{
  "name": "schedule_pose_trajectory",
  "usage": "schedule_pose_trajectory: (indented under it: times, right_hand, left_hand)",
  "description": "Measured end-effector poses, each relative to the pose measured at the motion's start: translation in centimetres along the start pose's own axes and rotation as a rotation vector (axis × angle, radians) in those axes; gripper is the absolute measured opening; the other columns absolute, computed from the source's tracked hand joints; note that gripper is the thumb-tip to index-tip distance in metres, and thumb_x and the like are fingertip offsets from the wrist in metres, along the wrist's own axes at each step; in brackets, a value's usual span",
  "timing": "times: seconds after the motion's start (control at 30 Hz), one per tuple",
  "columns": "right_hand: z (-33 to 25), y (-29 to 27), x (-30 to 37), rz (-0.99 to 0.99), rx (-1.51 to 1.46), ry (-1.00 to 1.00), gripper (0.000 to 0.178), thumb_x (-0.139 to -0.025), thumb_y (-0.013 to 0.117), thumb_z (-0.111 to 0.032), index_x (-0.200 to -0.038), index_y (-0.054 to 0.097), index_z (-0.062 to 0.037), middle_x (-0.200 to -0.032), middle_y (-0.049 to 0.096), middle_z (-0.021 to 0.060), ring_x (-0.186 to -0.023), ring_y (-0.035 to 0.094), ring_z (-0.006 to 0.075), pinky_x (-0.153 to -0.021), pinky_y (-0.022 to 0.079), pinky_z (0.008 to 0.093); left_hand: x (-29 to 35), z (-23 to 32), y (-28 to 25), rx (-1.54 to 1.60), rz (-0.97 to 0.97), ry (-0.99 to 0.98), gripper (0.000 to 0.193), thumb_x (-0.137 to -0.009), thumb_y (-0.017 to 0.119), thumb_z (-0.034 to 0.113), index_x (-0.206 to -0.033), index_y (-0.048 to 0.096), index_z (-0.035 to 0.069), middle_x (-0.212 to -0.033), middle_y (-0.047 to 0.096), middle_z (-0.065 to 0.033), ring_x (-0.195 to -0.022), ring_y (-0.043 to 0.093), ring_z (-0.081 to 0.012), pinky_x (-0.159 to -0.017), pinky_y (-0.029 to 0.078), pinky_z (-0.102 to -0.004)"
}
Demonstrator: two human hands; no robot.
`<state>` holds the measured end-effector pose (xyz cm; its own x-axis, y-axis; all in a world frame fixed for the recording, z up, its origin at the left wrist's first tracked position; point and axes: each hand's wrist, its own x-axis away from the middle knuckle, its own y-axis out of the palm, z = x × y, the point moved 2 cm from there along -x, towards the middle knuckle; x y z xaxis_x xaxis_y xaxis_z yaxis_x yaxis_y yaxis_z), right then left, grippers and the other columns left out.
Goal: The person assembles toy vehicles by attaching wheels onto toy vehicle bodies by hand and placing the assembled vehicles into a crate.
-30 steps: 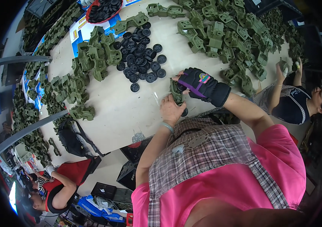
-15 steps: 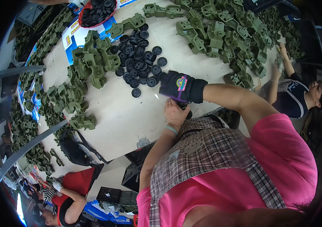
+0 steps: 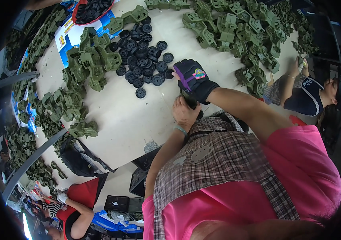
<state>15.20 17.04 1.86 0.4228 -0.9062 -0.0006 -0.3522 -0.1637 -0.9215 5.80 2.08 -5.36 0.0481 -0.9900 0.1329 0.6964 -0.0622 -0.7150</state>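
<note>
My bare left hand (image 3: 184, 112), with a band at its wrist, is closed around a dark green plastic piece (image 3: 189, 100) near the table's front edge. A black round part shows at the near end of that piece, and most of its shape is covered. Over it sits my right hand (image 3: 194, 81) in a black and purple glove, beside the pile of black toy wheels (image 3: 142, 60). A bare fingertip pokes out at the glove's left side; the remaining fingers are bent away under it, and what they hold, if anything, is hidden.
Green plastic toy vehicle bodies lie heaped at left (image 3: 92, 60) and at the far right (image 3: 234, 32). A red bowl (image 3: 74, 18) of black wheels stands at the far left. A black bag (image 3: 76, 158) rests on the table's left. Co-workers are at right (image 3: 310, 92) and lower left (image 3: 78, 220).
My gloved right hand has lifted and turned up toward the wheel pile, uncovering more of the dark green piece. My left hand keeps its grip. The whole view has shifted slightly.
</note>
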Motion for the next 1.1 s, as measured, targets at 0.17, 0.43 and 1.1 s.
schedule_pose_trajectory:
  times: [0.17,0.43,1.1]
  right_hand:
    - [2.9,1.9,-0.2,-0.095,-0.747,0.445,0.026,-0.108,0.065,-0.03,-0.104,0.068,-0.0041,-0.091,0.066,0.0077,-0.091,0.064,0.0211,-0.085,0.052,0.0357]
    - [7.1,0.8,9.3,-0.12,-1.248,0.624,0.035,-0.111,0.059,-0.041,-0.117,0.068,-0.0078,-0.102,0.068,0.0026,-0.093,0.064,0.0129,-0.087,0.053,0.0297]
    - [6.8,1.8,49.9,0.238,-1.959,1.472,0.031,-0.096,0.082,-0.026,-0.12,0.072,-0.0087,-0.095,0.075,0.0021,-0.079,0.069,0.0135,-0.07,0.057,0.0307]
  left_hand:
    - [-0.8,-0.5,-1.1,-0.027,-0.048,0.01,0.071,-0.08,0.086,0.044,-0.124,0.061,-0.007,-0.121,0.07,-0.023,-0.117,0.066,-0.0393,-0.1,0.054,-0.0479]
    - [-1.1,-4.4,-4.7,1.232,-0.607,-0.613,0.06,-0.102,0.065,0.044,-0.141,0.061,-0.002,-0.131,0.069,-0.0122,-0.119,0.066,-0.0213,-0.103,0.053,-0.0365]
    - [3.0,12.0,2.5,0.165,-1.474,0.383,0.071,-0.098,0.078,0.034,-0.156,0.052,0.002,-0.14,0.065,-0.0169,-0.129,0.063,-0.0305,-0.112,0.05,-0.0402]
